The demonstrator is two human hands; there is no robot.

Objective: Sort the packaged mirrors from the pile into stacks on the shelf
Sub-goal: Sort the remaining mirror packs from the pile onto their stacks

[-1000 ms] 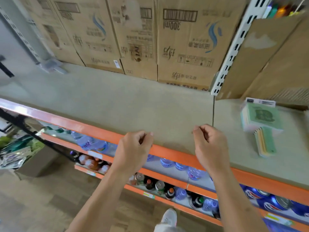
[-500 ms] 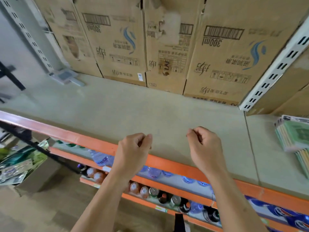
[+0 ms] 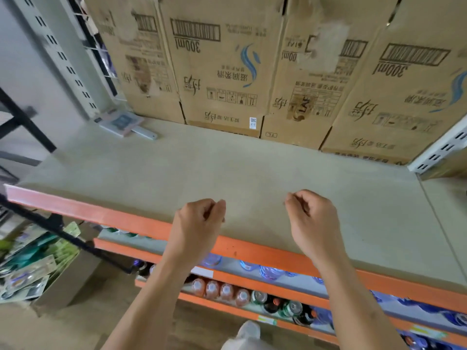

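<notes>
The left hand (image 3: 199, 221) and right hand (image 3: 310, 218) hover over the front edge of the shelf (image 3: 227, 168), fingers curled in, holding nothing. The pile of packaged mirrors (image 3: 30, 269) lies in a cardboard box (image 3: 70, 281) below, well left of the left hand.

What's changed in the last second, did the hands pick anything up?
The view swung left: the mirror stack on the right slid out of frame, and the pile of packaged mirrors at lower left shows more. Nothing was gripped or released. The left hand and right hand stay curled and empty over the front edge of the shelf.
</notes>
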